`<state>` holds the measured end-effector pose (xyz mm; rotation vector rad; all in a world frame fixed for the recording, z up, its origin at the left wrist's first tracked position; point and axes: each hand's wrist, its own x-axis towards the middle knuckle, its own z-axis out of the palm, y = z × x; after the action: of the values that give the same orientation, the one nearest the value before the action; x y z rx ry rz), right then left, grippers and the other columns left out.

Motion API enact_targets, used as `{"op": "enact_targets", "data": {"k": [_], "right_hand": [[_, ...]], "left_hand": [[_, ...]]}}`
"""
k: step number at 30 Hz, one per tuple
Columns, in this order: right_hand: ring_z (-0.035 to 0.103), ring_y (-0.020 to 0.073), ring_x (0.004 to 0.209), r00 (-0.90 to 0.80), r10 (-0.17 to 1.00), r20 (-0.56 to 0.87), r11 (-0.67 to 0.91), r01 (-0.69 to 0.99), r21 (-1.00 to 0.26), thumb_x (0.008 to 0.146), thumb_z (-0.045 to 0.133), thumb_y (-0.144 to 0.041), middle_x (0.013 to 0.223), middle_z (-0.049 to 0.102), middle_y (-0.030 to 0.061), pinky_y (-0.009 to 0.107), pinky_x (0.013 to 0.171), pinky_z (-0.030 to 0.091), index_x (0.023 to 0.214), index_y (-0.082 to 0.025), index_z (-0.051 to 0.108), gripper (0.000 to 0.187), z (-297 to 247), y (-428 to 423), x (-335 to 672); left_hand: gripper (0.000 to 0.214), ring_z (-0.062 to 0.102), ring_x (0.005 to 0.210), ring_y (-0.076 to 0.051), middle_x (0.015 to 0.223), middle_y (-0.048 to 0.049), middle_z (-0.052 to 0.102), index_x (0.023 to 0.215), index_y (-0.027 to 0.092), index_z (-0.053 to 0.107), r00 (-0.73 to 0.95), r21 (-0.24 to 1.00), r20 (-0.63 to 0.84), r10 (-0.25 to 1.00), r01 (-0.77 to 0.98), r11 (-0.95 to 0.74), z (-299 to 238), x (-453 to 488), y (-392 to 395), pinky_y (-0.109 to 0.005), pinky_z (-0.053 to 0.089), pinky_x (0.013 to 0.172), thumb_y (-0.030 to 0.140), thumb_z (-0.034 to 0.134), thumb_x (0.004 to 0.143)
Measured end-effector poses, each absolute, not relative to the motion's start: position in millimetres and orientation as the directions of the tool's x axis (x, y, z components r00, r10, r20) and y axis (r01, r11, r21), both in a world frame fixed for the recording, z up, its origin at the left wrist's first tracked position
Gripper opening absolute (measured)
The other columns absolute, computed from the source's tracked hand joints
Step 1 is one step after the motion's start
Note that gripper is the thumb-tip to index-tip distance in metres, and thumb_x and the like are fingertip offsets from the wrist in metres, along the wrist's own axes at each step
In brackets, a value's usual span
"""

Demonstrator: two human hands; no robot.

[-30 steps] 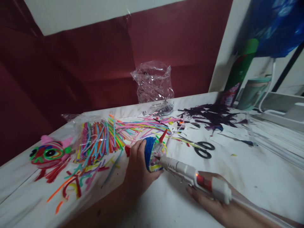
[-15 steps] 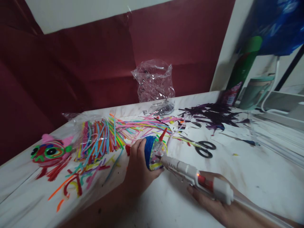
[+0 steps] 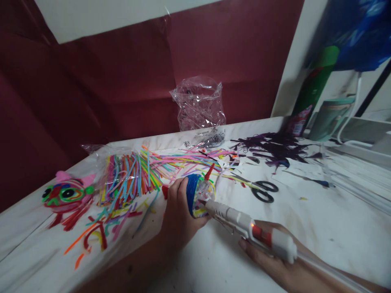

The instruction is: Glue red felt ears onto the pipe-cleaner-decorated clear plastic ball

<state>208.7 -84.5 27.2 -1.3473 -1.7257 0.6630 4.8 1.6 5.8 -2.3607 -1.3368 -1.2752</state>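
Note:
In the middle of the head view my left hand (image 3: 180, 205) is closed round a small round craft piece (image 3: 193, 193), blue on its left side, with a clear front edged in yellow and green. A red pipe-cleaner piece sticks up from its top. My right hand (image 3: 269, 248) grips a white hot glue gun (image 3: 236, 217) with a small orange light lit. The gun's nozzle points left at the clear front, at or very near its surface; I cannot tell whether they touch. A clear glue stick (image 3: 326, 266) trails from the gun's back end.
Bundled coloured pipe cleaners (image 3: 131, 175) lie left, with loose cut pieces (image 3: 97, 240) in front. A pipe-cleaner fish-like figure (image 3: 67, 197) sits far left. Black-handled scissors (image 3: 265, 191) lie right of centre, purple strips (image 3: 275, 146) behind. A clear plastic bag (image 3: 200, 108) stands at the back.
The glue gun and my right hand have shifted very slightly left. My left hand keeps its hold on the craft piece. The whole view has shifted a little.

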Motion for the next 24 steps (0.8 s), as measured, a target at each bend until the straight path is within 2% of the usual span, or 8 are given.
{"op": "enact_targets", "data": {"k": [6,13,19,24], "right_hand": [[0.044,0.0111,0.044,-0.165,0.951,0.260,0.308,0.474,-0.825,0.081,0.050,-0.041,0.050,0.048,-0.0027,0.021,0.040,0.038,0.061,-0.018,0.056,0.031,28.2,-81.5,209.3],[0.051,0.0146,0.047,-0.088,0.962,0.259,0.266,0.517,-0.814,0.079,0.053,-0.043,0.052,0.056,-0.0001,0.023,0.043,0.045,0.063,-0.018,0.061,0.030,30.9,-85.1,208.6],[0.054,0.0165,0.047,-0.064,0.972,0.228,0.230,0.475,-0.849,0.078,0.055,-0.044,0.051,0.059,0.0005,0.024,0.042,0.046,0.061,-0.019,0.059,0.030,35.7,-81.9,213.5],[0.048,0.0140,0.046,-0.156,0.960,0.231,0.279,0.504,-0.817,0.080,0.051,-0.040,0.051,0.052,-0.0014,0.023,0.042,0.042,0.059,-0.020,0.052,0.029,37.7,-81.1,211.2]], "left_hand": [[0.093,0.041,0.120,-0.035,0.125,-0.0177,0.041,0.132,0.015,0.027,0.243,0.282,0.711,0.660,0.761,-0.584,7.0,5.5,0.5,-0.053,0.038,0.101,0.027,0.078,0.055],[0.093,0.041,0.120,-0.035,0.125,-0.0177,0.040,0.132,0.017,0.026,0.249,0.286,0.708,0.661,0.755,-0.590,9.2,6.8,-1.0,-0.054,0.038,0.100,0.027,0.077,0.056],[0.098,0.043,0.120,-0.034,0.125,-0.0179,0.042,0.132,0.015,0.027,0.254,0.276,0.708,0.659,0.759,-0.590,10.6,8.1,-1.3,-0.051,0.039,0.101,0.029,0.082,0.052],[0.093,0.044,0.119,-0.034,0.123,-0.0182,0.042,0.131,0.014,0.029,0.246,0.282,0.715,0.655,0.756,-0.591,9.9,7.6,-0.8,-0.051,0.039,0.101,0.029,0.080,0.054]]}}
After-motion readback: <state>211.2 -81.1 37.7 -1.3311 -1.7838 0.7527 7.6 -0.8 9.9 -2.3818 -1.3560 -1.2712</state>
